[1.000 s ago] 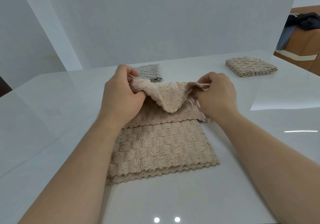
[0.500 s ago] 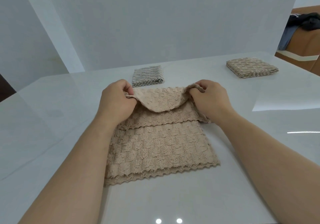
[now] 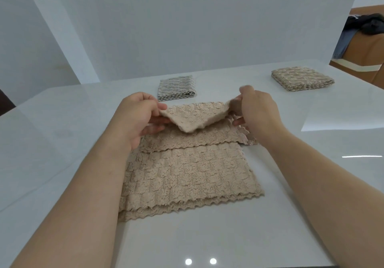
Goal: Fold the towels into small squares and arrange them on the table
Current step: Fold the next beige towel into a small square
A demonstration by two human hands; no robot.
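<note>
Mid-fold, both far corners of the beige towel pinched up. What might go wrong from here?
1. The lifted far edge of the beige textured towel sags between the left hand and right hand, so it may land creased or skewed.
2. Its near scalloped edges already lie offset, so the square may finish uneven.
3. The glossy white table looks slick; pulling the flap may drag the whole towel.

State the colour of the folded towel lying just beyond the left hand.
The small folded textured towel is grey, clearest in the head view.
</note>
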